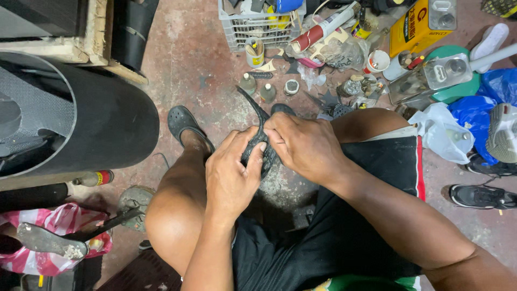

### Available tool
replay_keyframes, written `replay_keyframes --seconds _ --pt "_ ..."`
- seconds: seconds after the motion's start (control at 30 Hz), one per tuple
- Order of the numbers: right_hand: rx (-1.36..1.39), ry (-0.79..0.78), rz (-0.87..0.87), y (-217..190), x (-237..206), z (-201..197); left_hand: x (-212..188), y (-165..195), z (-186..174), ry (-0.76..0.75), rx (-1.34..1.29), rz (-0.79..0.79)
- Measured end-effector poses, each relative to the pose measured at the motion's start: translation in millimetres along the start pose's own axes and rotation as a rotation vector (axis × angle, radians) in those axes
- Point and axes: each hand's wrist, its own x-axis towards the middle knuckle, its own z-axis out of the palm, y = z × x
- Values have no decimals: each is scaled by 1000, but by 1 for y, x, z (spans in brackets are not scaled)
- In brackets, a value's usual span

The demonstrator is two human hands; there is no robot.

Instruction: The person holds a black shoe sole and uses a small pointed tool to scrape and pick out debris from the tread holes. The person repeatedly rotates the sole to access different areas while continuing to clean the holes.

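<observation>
Both hands meet at the centre of the frame over a dark, curved strip of rubber-like material (260,141) held above the floor between the person's knees. The left hand (232,173) wraps the strip from the lower left, fingers curled around it and the thumb pressed flat on its top side. The right hand (306,145) comes in from the right, its fingertips (271,134) closed tight on the strip's edge, touching the left thumb. Neither hand is spread; both are clamped on the same piece. The strip's thin pointed end (249,101) sticks out toward the upper middle of the frame, free of both hands.

Below the hands lies a patch of bare, stained concrete floor (183,59) that runs up the middle-left of the frame. Left of it a large black roll (107,121) fills the frame edge, close to the left knee. A dark clog (182,123) covers the foot just left of the hands. Along the top, near the strip's tip, stand small bottles (257,87), a white plastic crate (253,27) and a yellow can (417,27). On the right, plastic bags (444,132) and black sneakers (482,195) crowd the floor beside the right thigh. At the lower left a hammer (81,233) rests on a striped bag (51,226).
</observation>
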Motion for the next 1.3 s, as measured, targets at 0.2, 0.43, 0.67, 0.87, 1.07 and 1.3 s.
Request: replay_keyframes --seconds 0.2,0.43,0.67,0.87,1.07,1.3 --pt "65 -65 19 4 2 2 0 0 -2 -30 -23 28" --pt "103 -47 121 11 1 -7 2 -2 -5 -146 -172 -88" --pt "343 -162 213 15 -2 -21 1 -7 -6 -17 -205 -66" --pt "339 -92 112 27 -6 -10 -2 -15 -2 32 -418 -225" --pt "1339 -256 686 37 2 11 -8 -23 7 50 -708 -284" --pt "1503 -60 1009 28 -2 22 -5 -20 16 4 -652 -229"
